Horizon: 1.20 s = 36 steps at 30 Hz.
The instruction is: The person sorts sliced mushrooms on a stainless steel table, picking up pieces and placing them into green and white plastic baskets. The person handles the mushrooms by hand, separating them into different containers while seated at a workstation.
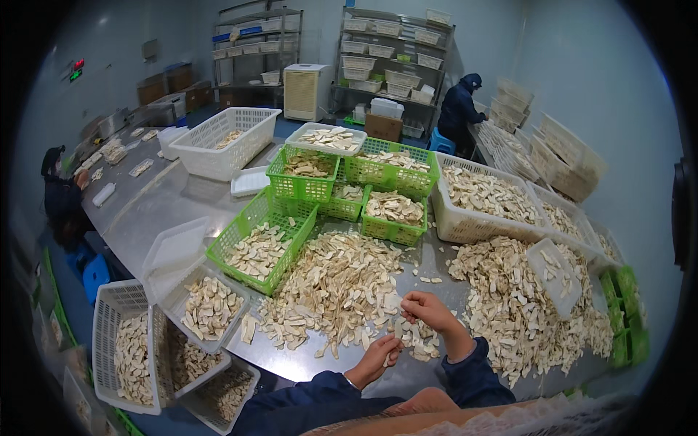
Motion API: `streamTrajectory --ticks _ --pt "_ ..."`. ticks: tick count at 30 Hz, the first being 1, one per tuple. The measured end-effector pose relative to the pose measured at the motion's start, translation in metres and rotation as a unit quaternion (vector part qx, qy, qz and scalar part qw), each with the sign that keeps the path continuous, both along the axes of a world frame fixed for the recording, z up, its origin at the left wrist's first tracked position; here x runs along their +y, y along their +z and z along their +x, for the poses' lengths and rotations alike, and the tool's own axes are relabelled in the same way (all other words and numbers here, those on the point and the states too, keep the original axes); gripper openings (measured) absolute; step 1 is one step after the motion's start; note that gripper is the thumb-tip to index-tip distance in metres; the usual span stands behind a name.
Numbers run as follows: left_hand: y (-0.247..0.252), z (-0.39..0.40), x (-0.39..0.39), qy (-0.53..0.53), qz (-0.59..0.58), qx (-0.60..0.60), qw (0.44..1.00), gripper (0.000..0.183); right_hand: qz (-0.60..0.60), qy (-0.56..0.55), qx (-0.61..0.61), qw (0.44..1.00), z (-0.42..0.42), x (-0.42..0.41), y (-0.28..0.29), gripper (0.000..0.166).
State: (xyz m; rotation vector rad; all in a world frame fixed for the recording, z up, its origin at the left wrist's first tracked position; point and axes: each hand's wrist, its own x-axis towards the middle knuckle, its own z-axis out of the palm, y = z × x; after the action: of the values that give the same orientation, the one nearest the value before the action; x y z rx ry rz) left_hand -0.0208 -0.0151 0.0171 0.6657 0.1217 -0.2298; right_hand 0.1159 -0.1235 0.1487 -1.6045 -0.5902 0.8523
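Note:
My right hand [428, 312] pinches a broad pale dried slice [392, 303] between thumb and fingers, over the near right edge of a heap of dried slices [341, 272]. Lower and to the left, my left hand [375, 361] has its fingers curled around a small slice [387, 359], partly hidden by them. A few slices [422, 340] lie on the steel table [305, 364] just beyond and between my hands. Right of my right hand spreads a second, larger heap [512, 305], with a translucent plastic lid [555, 277] bearing some slices on top.
Green plastic baskets [292, 261] of slices stand behind the near heap. A white crate [485, 229] of slices borders the right heap. Filled white crates [158, 354] are at the lower left. One person [60, 196] sits at the far left, another [458, 111] works at the back right.

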Motion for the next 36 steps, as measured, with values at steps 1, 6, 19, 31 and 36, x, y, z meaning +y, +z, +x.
streamTrajectory --ticks 1,6,19,31,36 --pt "-0.001 0.002 0.0 0.01 0.004 0.002 1.0 0.015 0.002 0.009 -0.011 1.0 0.0 0.004 0.004 0.021" --pt "0.024 -0.004 -0.001 0.028 0.011 0.016 0.999 0.019 -0.025 0.031 -0.054 0.998 -0.01 0.007 0.001 0.02" --pt "-0.014 0.003 0.005 -0.077 -0.019 -0.035 0.996 0.024 -0.085 0.154 -0.014 0.984 -0.098 -0.007 -0.027 0.007" --pt "-0.05 0.011 -0.003 0.198 0.313 -0.394 0.841 0.025 -0.093 0.139 0.026 0.986 -0.141 0.037 -0.006 0.01" --pt "-0.031 0.007 -0.001 0.154 0.477 -0.327 0.801 0.02 -0.065 0.004 0.143 0.988 -0.153 0.006 -0.071 0.008"
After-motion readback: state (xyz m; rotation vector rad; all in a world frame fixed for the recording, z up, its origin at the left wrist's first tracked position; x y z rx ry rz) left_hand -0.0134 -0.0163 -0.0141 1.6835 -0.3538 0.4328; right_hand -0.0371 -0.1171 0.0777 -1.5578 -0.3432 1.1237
